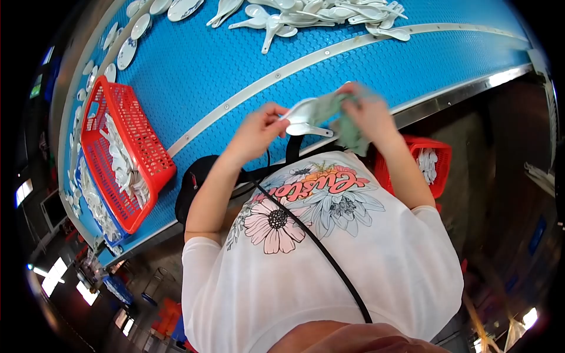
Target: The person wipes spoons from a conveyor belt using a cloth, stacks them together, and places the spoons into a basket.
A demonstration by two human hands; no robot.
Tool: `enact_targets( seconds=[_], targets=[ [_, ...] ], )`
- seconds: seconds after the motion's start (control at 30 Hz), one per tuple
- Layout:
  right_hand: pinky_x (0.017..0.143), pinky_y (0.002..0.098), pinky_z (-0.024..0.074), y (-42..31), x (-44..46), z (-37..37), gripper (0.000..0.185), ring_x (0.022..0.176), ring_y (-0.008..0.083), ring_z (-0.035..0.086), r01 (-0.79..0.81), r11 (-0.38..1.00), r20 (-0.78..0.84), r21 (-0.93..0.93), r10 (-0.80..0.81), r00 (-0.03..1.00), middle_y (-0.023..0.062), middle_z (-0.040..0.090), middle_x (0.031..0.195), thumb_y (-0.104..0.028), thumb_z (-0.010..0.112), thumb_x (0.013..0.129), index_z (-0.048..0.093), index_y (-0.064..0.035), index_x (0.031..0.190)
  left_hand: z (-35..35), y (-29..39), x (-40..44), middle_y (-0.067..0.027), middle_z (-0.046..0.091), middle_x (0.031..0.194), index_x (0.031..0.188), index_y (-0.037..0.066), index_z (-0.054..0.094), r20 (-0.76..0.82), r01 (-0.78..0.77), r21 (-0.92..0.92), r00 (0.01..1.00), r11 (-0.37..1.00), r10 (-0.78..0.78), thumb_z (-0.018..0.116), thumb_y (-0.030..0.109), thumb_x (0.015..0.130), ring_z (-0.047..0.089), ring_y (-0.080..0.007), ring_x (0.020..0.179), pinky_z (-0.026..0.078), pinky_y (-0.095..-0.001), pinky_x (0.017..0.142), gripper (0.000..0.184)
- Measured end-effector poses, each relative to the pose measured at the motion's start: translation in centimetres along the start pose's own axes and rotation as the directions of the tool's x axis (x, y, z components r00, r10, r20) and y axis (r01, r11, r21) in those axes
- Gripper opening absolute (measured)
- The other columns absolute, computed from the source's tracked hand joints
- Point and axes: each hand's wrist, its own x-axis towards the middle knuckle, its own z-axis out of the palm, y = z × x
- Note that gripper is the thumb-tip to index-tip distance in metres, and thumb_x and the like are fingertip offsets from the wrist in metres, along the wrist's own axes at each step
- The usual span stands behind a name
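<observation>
My left hand (260,130) is closed on white ceramic soup spoons (301,112), pinching them at their bowl end. There seem to be two, one over the other, with the lower handle pointing right. My right hand (369,110), smeared by motion, is closed on a green cloth (352,134). Part of this cloth lies against the upper spoon and covers its handle. Both hands are in front of my body, over the near edge of the blue belt (235,70).
A heap of white spoons (329,13) lies on the belt's far side. At left stand a red basket (150,156) of spoons and a blue basket (88,176). Small dishes (126,53) line the far left. Another red basket (444,167) with spoons stands right of me.
</observation>
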Motion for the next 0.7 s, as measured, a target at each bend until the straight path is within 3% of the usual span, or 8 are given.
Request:
enact_targets(
  seconds=[0.1,0.17,0.23,0.3,0.37,0.47,0.63,0.7],
  targets=[
    [0.071,0.0359,0.0466,5.6,0.8,-2.3,0.023,0.078,0.0284,0.058,-0.084,0.944,-0.296,0.320,0.184,0.937,0.0108,0.060,0.088,-0.012,0.058,0.075,0.056,-0.0066,0.097,-2.5,1.0,-0.8,-0.0034,0.058,0.078,0.102,0.000,0.052,-0.212,0.007,-0.071,0.977,0.997,-0.022,0.047,0.012,0.087,0.053,-0.0074,0.069,0.041,-0.0192,0.058,0.020],
    [0.074,0.0361,0.0458,5.6,0.8,-2.0,0.024,0.081,0.0281,0.057,-0.015,0.941,-0.310,0.338,0.127,0.942,0.0102,0.060,0.090,-0.010,0.059,0.074,0.056,-0.0054,0.098,-2.8,0.0,0.6,-0.0044,0.057,0.081,0.100,0.001,0.052,-0.238,-0.051,-0.118,0.971,0.992,0.022,0.047,0.009,0.085,0.053,-0.0085,0.074,0.042,-0.0218,0.061,0.018],
    [0.076,0.0363,0.0449,5.0,1.4,-1.1,0.026,0.085,0.0279,0.057,0.070,0.933,-0.343,0.354,0.060,0.937,0.0095,0.059,0.093,-0.009,0.060,0.074,0.055,-0.0041,0.099,-2.6,-1.6,2.9,-0.0068,0.058,0.090,0.104,0.004,0.052,-0.019,-0.104,0.231,0.994,0.967,0.112,0.050,0.007,0.082,0.055,-0.0143,0.081,0.044,-0.0262,0.068,0.022],
    [0.081,0.0360,0.0422,4.2,1.8,1.8,0.029,0.092,0.0274,0.053,0.335,0.939,-0.154,-0.076,-0.343,0.927,0.0091,0.057,0.098,-0.009,0.064,0.070,0.057,-0.0047,0.097,-0.7,-2.1,4.6,-0.0083,0.057,0.093,0.100,0.008,0.053,0.166,-0.117,0.520,0.986,0.846,0.035,0.052,0.008,0.078,0.056,-0.0213,0.083,0.044,-0.0316,0.072,0.022],
    [0.085,0.0368,0.0401,5.7,1.2,5.3,0.029,0.094,0.0267,0.052,0.371,0.906,0.167,-0.206,-0.341,0.925,0.0082,0.056,0.099,-0.010,0.067,0.065,0.058,-0.0071,0.093,1.3,-3.9,6.0,-0.0098,0.056,0.091,0.093,0.009,0.054,0.266,-0.238,0.730,0.962,0.641,0.054,0.060,0.014,0.073,0.056,-0.0267,0.085,0.045,-0.0369,0.072,0.021],
    [0.080,0.0372,0.0409,7.3,1.7,7.4,0.027,0.089,0.0266,0.052,0.489,0.826,0.084,-0.281,-0.486,0.870,0.0058,0.056,0.092,-0.011,0.068,0.059,0.058,-0.0088,0.085,2.5,-5.1,7.0,-0.0098,0.056,0.088,0.089,0.009,0.053,0.337,-0.310,0.834,0.941,0.457,0.023,0.067,0.021,0.067,0.055,-0.0287,0.085,0.046,-0.0402,0.070,0.029],
    [0.077,0.0368,0.0386,6.3,2.7,7.1,0.023,0.084,0.0226,0.053,0.475,0.807,0.097,-0.350,-0.474,0.875,0.0008,0.054,0.077,-0.014,0.069,0.058,0.057,-0.0127,0.078,2.8,-5.4,7.1,-0.0103,0.057,0.086,0.091,0.009,0.054,0.209,-0.145,0.903,0.971,0.404,-0.119,0.069,0.024,0.063,0.056,-0.0281,0.085,0.046,-0.0397,0.068,0.035],
    [0.072,0.0367,0.0402,5.9,3.4,7.0,0.023,0.077,0.0263,0.054,0.270,0.921,0.081,-0.280,-0.258,0.963,0.0037,0.055,0.077,-0.016,0.069,0.061,0.054,-0.0105,0.078,1.7,-5.8,6.5,-0.0103,0.060,0.086,0.097,0.010,0.056,0.205,-0.126,0.917,0.963,0.379,-0.175,0.068,0.020,0.064,0.059,-0.0275,0.081,0.048,-0.0387,0.067,0.037]
  ],
)
